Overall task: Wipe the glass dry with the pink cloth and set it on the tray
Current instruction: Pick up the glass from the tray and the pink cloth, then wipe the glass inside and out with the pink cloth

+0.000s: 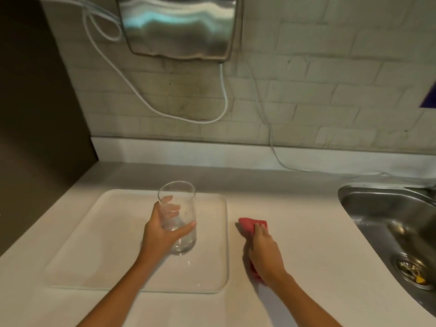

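Note:
A tall clear glass point(181, 208) stands upright over the right half of the white tray point(94, 244). My left hand point(158, 230) is wrapped around its middle, thumb in front and fingers behind. I cannot tell whether its base rests on the tray. My right hand point(264, 253) lies palm down on the pink cloth point(249, 224) on the white counter, just right of the tray. The cloth shows beyond my fingertips and under my wrist.
A steel sink point(387, 223) with a drain is set into the counter at the right. A metal hand dryer point(179, 27) hangs on the brick wall above, with white cables point(224, 90) drooping below it. A dark panel bounds the left side.

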A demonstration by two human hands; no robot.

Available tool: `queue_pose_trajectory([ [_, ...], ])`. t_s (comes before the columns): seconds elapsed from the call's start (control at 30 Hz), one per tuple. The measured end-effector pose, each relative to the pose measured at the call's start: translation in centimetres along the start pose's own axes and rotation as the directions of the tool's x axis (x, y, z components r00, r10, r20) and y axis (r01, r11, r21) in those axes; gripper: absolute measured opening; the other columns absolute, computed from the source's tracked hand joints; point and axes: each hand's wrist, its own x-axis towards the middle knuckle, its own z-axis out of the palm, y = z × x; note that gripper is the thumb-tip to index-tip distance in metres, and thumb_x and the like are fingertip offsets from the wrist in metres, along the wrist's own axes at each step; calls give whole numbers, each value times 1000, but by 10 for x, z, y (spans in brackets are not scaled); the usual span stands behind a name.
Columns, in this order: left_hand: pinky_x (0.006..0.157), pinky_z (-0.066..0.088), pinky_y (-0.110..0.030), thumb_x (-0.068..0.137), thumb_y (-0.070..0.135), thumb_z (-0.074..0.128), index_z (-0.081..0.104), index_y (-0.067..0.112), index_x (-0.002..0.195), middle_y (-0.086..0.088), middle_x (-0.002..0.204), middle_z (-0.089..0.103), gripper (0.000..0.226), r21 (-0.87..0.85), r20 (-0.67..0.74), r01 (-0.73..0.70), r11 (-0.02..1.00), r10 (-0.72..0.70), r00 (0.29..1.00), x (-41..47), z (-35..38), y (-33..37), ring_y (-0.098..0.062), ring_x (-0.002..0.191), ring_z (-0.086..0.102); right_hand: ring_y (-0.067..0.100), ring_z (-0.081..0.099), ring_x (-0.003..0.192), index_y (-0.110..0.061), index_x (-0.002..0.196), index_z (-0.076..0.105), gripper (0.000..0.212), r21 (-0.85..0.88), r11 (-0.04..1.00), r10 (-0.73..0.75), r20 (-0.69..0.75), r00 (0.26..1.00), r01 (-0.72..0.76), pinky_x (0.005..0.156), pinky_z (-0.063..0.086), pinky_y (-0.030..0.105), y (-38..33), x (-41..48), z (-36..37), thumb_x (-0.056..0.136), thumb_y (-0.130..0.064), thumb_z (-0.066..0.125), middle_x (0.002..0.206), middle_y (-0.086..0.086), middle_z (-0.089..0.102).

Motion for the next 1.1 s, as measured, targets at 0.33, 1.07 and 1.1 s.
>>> queue_pose_trajectory([
  [0.33, 77, 53, -29, 62, 18, 73, 43, 28, 128, -4, 101, 66, 73, -272, 158, 92, 958, -50, 986, 21, 10, 61, -16, 92, 63, 27, 57, 69, 5, 103, 58, 27, 703, 667, 291, 58, 955, -246, 66, 48, 41, -50, 34, -66, 96, -11, 38, 79, 13, 62],
  [1.07, 74, 56, -39, 66, 68, 49, 66, 12, 105, -9, 91, 71, 70, -591, 389, 426, 685, -221, 894, 1, 1, 117, -24, 79, 68, 6, 63, 80, -28, 112, 59, 22, 941, 250, -227, -174, 958, 230, 71, 53, 21, -162, -16, -133, 95, -25, 46, 98, 2, 68],
  [1.1, 81, 54, -44, 67, 69, 49, 67, 13, 106, -10, 95, 71, 72, -603, 398, 434, 669, -220, 891, -1, 3, 117, -26, 85, 68, 4, 61, 94, -28, 118, 57, 26, 838, 387, -313, -273, 910, 385, 83, 50, 23, -169, -20, -127, 94, -24, 47, 111, 2, 66],
])
